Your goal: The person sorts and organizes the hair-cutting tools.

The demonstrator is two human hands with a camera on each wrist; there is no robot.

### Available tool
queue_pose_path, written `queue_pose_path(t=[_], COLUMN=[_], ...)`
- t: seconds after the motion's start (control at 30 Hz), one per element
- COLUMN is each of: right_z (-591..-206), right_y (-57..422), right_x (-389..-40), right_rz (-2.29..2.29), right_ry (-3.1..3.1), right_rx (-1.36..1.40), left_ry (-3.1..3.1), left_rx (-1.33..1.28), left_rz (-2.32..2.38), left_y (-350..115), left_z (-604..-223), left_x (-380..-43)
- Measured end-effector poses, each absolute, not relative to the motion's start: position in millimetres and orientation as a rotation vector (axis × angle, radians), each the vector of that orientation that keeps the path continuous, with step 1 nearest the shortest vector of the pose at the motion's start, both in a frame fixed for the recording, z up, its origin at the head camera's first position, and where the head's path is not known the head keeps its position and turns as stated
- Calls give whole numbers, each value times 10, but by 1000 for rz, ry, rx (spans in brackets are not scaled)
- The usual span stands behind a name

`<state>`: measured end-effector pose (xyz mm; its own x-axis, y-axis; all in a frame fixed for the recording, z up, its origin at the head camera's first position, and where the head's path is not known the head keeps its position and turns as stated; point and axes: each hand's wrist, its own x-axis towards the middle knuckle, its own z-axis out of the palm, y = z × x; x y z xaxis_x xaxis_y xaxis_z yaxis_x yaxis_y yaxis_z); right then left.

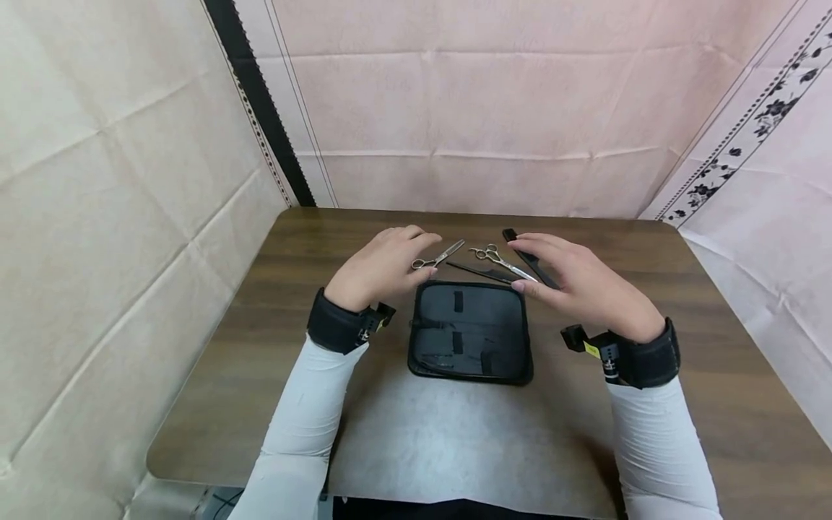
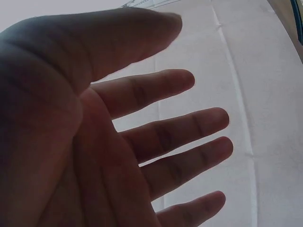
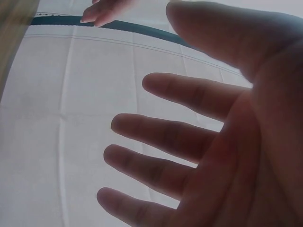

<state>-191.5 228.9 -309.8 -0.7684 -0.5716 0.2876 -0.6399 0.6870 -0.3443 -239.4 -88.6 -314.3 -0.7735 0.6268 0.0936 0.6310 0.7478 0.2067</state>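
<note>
Left hand (image 1: 386, 266), left of centre, and right hand (image 1: 575, 278), right of centre, are hovering, fingers loosely spread, holding nothing. Black case (image 1: 490, 309) is lying flat at mid-frame; small scissors (image 1: 447, 253), long scissors (image 1: 507, 265), thin comb (image 1: 477, 272) and wide comb (image 1: 534, 266) are lying just above. Estimate: scissors stiff, slick, best taken by finger rings; combs light, possibly brittle, best taken by spine.

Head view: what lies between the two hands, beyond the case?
Two pairs of scissors, a thin black comb and a dark tool partly hidden by the right hand, in the head view.
</note>
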Motion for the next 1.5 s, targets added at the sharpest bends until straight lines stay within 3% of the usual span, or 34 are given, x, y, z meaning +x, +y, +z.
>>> queue_pose_path(t=[0.83, 1.5], right_z=[-3048, -3147], right_y=[2345, 2360], right_x=[-1951, -2018], right_rz=[666, 682], right_ry=[-2737, -2815], right_rx=[975, 942], left_ry=[-3117, -3149], left_rx=[-891, -690], left_rz=[-348, -456], left_y=[-854, -929], left_z=[-3362, -4236], left_x=[-2673, -3281])
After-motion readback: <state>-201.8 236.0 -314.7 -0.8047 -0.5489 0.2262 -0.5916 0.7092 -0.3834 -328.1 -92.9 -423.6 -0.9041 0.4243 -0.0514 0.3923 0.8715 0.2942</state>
